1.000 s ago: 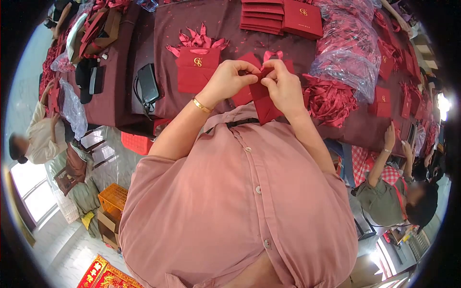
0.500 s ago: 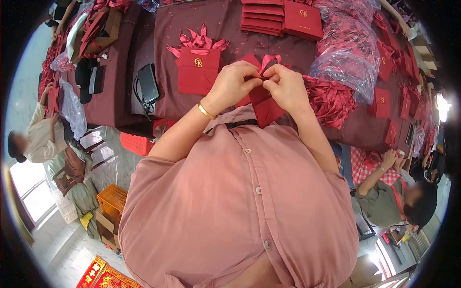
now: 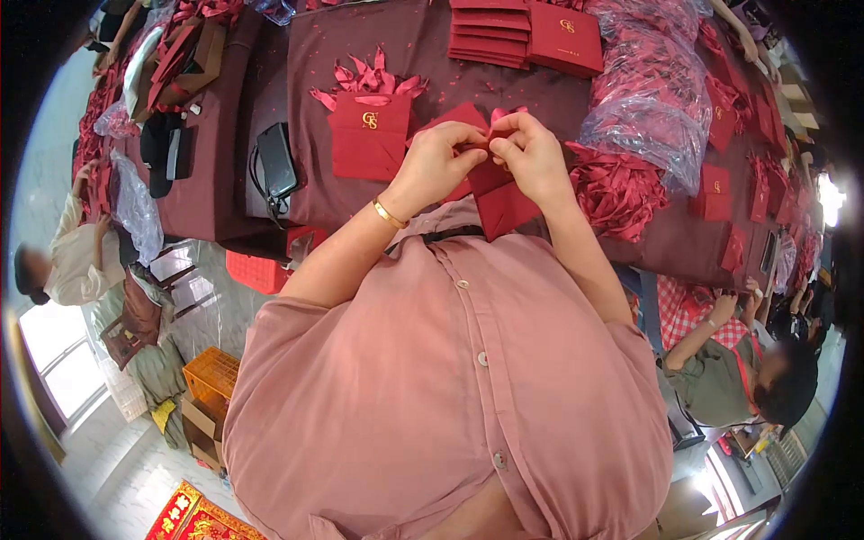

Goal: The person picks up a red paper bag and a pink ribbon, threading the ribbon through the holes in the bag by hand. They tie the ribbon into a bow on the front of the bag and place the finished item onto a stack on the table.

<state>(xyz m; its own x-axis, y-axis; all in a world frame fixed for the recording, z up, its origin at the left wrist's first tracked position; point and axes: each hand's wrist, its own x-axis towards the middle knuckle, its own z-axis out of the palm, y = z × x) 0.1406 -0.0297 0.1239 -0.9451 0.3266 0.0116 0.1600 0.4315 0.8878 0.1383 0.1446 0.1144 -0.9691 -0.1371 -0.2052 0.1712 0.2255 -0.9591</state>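
My left hand [image 3: 441, 162] and my right hand [image 3: 537, 164] meet close together over a red paper gift bag [image 3: 501, 209], fingertips pinched at its top edge. A loop of shiny red ribbon [image 3: 509, 113] shows just beyond my right fingertips, which are closed on it. My left thumb and fingers are closed at the bag's edge; the exact grip point is partly hidden. Left of my hands lies a finished-looking red bag [image 3: 364, 144] with a gold logo and several ribbon ends fanned out at its top.
Stacked red bags [image 3: 489, 34] lie at the back, beside plastic-wrapped ribbon bundles [image 3: 643, 108]. Loose cut ribbons [image 3: 621, 191] are piled to my right. A black phone [image 3: 275, 160] with a strap lies left. Other people work at both sides, one in a green top [image 3: 715, 378].
My right hand has shifted slightly up and left, and its fingers have changed position at the ribbon. My left hand stays nearly in place. The person at right has moved a hand.
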